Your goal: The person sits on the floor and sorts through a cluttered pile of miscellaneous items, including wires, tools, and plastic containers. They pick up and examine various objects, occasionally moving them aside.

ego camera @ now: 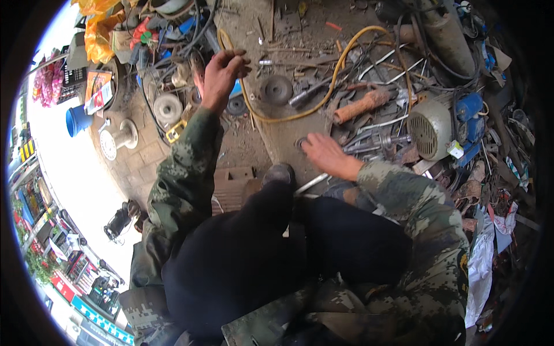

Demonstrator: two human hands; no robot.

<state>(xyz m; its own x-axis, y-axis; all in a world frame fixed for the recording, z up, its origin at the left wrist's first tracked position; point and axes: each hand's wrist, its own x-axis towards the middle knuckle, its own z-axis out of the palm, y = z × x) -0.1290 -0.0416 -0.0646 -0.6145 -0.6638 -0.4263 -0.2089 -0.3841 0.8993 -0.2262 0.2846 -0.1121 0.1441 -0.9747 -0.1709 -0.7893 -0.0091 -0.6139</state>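
Observation:
My left hand (pixel 220 78) is raised over the floor beside the yellow hose (pixel 255 110). Its fingers are bent and slightly apart, with no object visible in them. Lower down, my right hand (pixel 328 155) reaches over the concrete strip, its fingertips on a small dark round metal part (pixel 300 142); the fingers partly cover it. Just right of that hand lies a cluster of shiny metal rods (pixel 372 143). A dark round disc (pixel 277 90) rests flat on the ground between and beyond the hands.
An electric motor (pixel 429 129) and a rusty orange cylinder (pixel 363 106) lie among scrap to the right. Left stand a white spool (pixel 119 138), a blue bucket (pixel 78 121) and a yellow tape measure (pixel 176 131). Cables trail along both sides. My shoe (pixel 279 174) is planted below.

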